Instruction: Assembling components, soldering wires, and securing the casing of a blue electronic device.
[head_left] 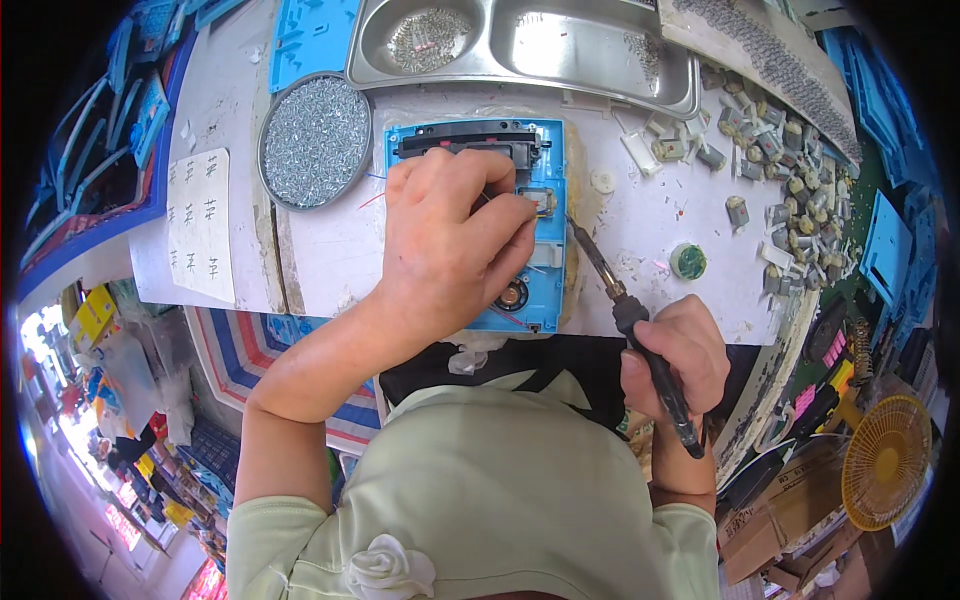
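Note:
A blue plastic casing (545,310) lies on the white work surface, with a black strip-shaped part (480,132) along its far end. A small silvery component (540,203) sits at its right side, and a round speaker (513,294) shows near its front. My left hand (445,235) reaches over the casing, thumb and forefinger pinched beside the silvery component. Whatever is between those fingertips is hidden. My right hand (680,360) grips a soldering iron (650,360) by its black handle; its tip points up-left, close to the casing's right edge.
A round dish of screws (318,140) stands left of the casing. Behind it is a metal compartment tray (480,72) with small parts. Many small motors (775,150) are heaped at right, near a green round tin (688,262). A printed sheet (200,225) lies at left.

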